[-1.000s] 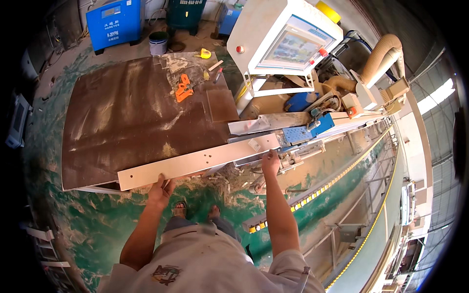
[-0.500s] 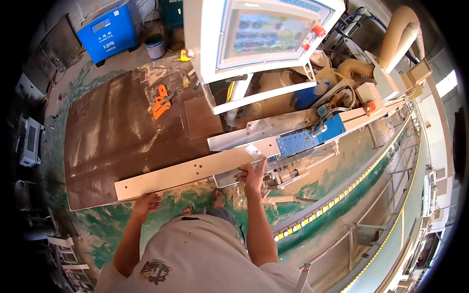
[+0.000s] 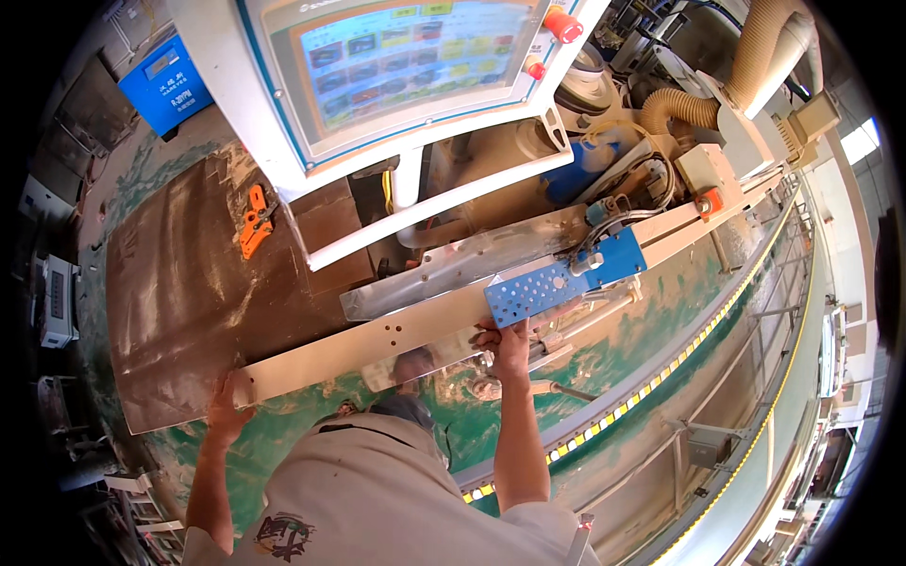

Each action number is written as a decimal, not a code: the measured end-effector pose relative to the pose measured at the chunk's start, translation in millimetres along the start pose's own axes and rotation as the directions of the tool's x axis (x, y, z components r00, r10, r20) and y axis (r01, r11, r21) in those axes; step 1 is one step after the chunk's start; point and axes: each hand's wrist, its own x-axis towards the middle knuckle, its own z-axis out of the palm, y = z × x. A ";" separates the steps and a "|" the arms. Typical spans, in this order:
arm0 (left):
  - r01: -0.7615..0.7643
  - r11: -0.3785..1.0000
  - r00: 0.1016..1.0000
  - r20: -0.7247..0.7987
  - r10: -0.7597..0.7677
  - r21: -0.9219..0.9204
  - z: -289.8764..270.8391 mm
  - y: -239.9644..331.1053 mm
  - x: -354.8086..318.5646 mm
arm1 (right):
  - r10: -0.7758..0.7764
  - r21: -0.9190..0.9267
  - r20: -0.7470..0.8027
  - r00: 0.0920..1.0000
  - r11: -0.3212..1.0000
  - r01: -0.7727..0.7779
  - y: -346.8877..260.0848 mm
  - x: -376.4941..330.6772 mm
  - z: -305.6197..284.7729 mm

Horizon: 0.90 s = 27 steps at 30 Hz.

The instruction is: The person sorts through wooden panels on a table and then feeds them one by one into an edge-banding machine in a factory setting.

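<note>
Slid toward two o'clock, the drilled board (image 3: 330, 353) is tucked under the perforated plate (image 3: 528, 294), apparently steadied endwise by the left hand (image 3: 227, 407), fingers open; the right hand's (image 3: 511, 355) grip cannot be told.

The 1 view comes from the left of 2 wide fisheye cameras worn side by side on the person's head. It faces down and forward, upright and unmirrored, so the wearer's own shirt (image 3: 377, 486) spreads along the near edge. The left hand (image 3: 226, 407) and right hand (image 3: 511, 353) lie at arm's length. On the far side a control panel (image 3: 406, 71) appears large, cut off by the frame; to the right, a yellow-dashed rail (image 3: 628, 404) bends with the lens.
</note>
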 end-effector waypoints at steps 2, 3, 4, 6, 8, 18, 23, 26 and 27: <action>-0.030 0.999 1.000 -0.004 0.030 -0.045 4.7 9.4 6.3 | 0.003 -0.021 0.001 1.000 1.000 -0.003 -7.4 1.8 -4.9; -0.066 0.997 0.997 -0.040 0.065 -0.036 6.8 15.8 6.8 | 0.010 -0.044 -0.004 1.000 0.999 -0.010 -10.7 -2.3 -3.3; -0.102 0.994 0.992 -0.076 0.100 -0.026 8.9 19.6 6.8 | 0.018 -0.066 -0.008 1.000 0.998 -0.018 -12.6 -4.9 -3.2; -0.130 0.992 0.985 -0.118 0.128 -0.007 13.2 19.9 7.0 | 0.002 -0.084 0.006 1.000 0.996 -0.001 -14.4 -0.6 -5.4; -0.156 0.988 0.976 -0.151 0.156 0.007 17.5 15.8 6.3 | -0.006 -0.086 0.000 1.000 0.996 0.006 -17.3 4.2 -6.6; -0.287 0.956 0.946 -0.178 0.273 -0.058 26.9 47.3 10.5 | -0.034 -0.131 -0.041 0.999 0.991 0.028 -61.8 46.3 -56.0; -0.409 0.912 0.886 -0.247 0.392 -0.020 24.3 83.0 29.3 | -0.157 0.031 -0.297 0.942 0.984 0.174 -43.7 20.2 -50.9; -0.481 0.877 0.844 -0.273 0.461 -0.007 25.8 100.6 37.4 | -0.065 0.112 -0.325 0.943 0.988 0.106 -0.8 -47.8 -10.9; -0.535 0.845 0.816 -0.262 0.516 -0.006 24.4 108.1 44.2 | -0.063 0.098 -0.313 0.948 0.990 0.098 22.3 -69.8 -12.1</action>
